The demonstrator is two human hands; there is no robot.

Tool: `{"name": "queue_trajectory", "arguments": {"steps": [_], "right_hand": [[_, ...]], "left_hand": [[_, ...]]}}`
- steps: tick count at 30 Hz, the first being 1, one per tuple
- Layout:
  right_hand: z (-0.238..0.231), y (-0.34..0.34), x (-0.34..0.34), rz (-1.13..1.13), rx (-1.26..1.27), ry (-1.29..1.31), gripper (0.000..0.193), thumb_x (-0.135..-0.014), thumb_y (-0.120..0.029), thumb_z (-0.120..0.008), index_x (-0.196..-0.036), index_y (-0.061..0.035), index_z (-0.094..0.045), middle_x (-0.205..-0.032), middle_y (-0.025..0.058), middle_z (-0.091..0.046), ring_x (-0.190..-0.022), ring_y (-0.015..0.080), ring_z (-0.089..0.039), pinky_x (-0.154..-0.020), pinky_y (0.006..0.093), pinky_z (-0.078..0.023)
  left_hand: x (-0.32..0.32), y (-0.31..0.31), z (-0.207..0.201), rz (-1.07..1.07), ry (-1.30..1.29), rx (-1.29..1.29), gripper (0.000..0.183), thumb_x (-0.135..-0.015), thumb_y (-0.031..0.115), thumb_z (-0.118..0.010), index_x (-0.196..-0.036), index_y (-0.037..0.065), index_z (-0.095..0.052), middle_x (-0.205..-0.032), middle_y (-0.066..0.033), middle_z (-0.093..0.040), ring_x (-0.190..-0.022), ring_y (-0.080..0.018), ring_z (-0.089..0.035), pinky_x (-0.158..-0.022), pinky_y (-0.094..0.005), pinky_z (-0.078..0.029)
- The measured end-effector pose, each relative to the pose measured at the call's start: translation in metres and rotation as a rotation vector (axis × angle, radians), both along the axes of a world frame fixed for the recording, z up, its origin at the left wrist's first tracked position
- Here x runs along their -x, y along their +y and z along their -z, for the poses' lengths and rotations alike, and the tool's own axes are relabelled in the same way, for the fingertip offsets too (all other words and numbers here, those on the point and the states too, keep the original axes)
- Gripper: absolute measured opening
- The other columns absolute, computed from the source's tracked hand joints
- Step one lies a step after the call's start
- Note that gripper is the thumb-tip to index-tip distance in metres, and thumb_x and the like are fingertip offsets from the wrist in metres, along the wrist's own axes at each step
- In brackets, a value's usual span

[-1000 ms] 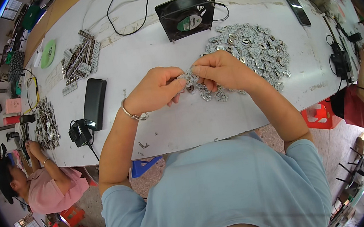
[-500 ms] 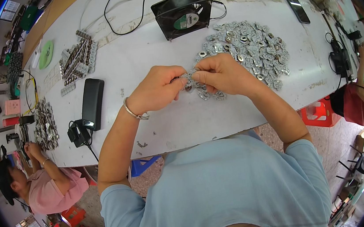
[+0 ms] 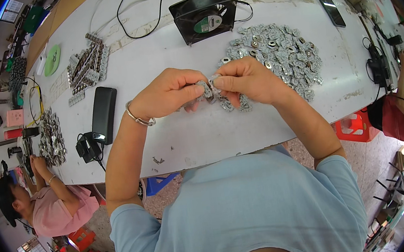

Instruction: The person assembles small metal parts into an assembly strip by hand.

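Observation:
My left hand and my right hand meet over the white table, fingertips together. Between them they pinch small silver metal parts, stacked in a short row. A bracelet circles my left wrist. Just right of my right hand lies a wide heap of the same small metal parts, and a few loose ones sit under my hands.
A black square fan with a cable stands behind the heap. Rows of stacked parts lie at the left, near a black power adapter. A phone lies far right. Another person works at lower left.
My hands have stayed together over the same spot, fingers shifting slightly on the metal parts. Nothing else on the table has moved.

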State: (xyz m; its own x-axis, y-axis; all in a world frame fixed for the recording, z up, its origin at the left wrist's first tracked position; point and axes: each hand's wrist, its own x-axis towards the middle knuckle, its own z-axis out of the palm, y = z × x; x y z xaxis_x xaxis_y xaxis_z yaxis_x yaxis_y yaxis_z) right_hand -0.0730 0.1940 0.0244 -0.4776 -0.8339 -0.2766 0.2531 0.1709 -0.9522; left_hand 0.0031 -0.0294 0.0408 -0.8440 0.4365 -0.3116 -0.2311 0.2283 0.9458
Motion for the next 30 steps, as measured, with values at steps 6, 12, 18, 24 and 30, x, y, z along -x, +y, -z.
{"name": "queue_trajectory", "arguments": {"steps": [6,12,18,24,30], "right_hand": [[-0.001,-0.002,0.002,0.154,-0.075,0.103,0.028,-0.093,-0.021,-0.06,-0.077,0.0013,-0.065,-0.065,0.0024,-0.06,-0.056,0.0085,-0.058,-0.051,0.0242,-0.046],[-0.004,-0.006,0.005,0.171,-0.089,0.237,0.026,-0.091,-0.02,-0.058,-0.076,0.0013,-0.064,-0.062,0.0015,-0.057,-0.052,0.008,-0.054,-0.05,0.0239,-0.044],[-0.006,-0.009,0.007,0.175,-0.099,0.315,0.028,-0.091,-0.021,-0.059,-0.073,0.0006,-0.062,-0.059,0.0013,-0.056,-0.05,0.0081,-0.051,-0.048,0.0245,-0.042],[-0.002,-0.012,0.008,0.184,-0.127,0.314,0.029,-0.091,-0.022,-0.059,-0.073,0.0009,-0.062,-0.059,0.0018,-0.056,-0.051,0.0089,-0.051,-0.05,0.0261,-0.042],[0.006,-0.023,0.011,0.265,-0.1,0.498,0.026,-0.09,-0.021,-0.06,-0.078,0.0021,-0.064,-0.059,0.0058,-0.056,-0.053,0.0116,-0.051,-0.052,0.0295,-0.042]], "left_hand": [[-0.002,0.007,0.017,-0.264,0.466,0.322,0.025,-0.09,0.002,-0.056,-0.115,0.003,-0.062,-0.081,-0.0049,-0.064,-0.066,-0.0115,-0.061,-0.064,-0.0255,-0.051],[-0.006,0.027,0.021,-0.313,1.03,0.698,0.034,-0.082,0.002,-0.069,-0.115,0.003,-0.062,-0.097,-0.0147,-0.068,-0.073,-0.0241,-0.068,-0.065,-0.0303,-0.056],[-0.005,0.03,0.02,-0.356,1.12,0.737,0.031,-0.079,0.002,-0.071,-0.109,0.001,-0.065,-0.095,-0.0143,-0.069,-0.073,-0.0266,-0.068,-0.061,-0.0311,-0.056],[-0.002,0.024,0.027,-0.313,1.199,0.778,0.026,-0.079,0.0,-0.07,-0.105,0.0,-0.065,-0.093,-0.0143,-0.069,-0.072,-0.0267,-0.068,-0.06,-0.0315,-0.055],[0.009,0.02,0.036,-0.356,1.25,0.797,0.025,-0.08,-0.002,-0.068,-0.104,0.0,-0.064,-0.091,-0.0142,-0.069,-0.071,-0.0272,-0.067,-0.058,-0.0317,-0.055]]}}
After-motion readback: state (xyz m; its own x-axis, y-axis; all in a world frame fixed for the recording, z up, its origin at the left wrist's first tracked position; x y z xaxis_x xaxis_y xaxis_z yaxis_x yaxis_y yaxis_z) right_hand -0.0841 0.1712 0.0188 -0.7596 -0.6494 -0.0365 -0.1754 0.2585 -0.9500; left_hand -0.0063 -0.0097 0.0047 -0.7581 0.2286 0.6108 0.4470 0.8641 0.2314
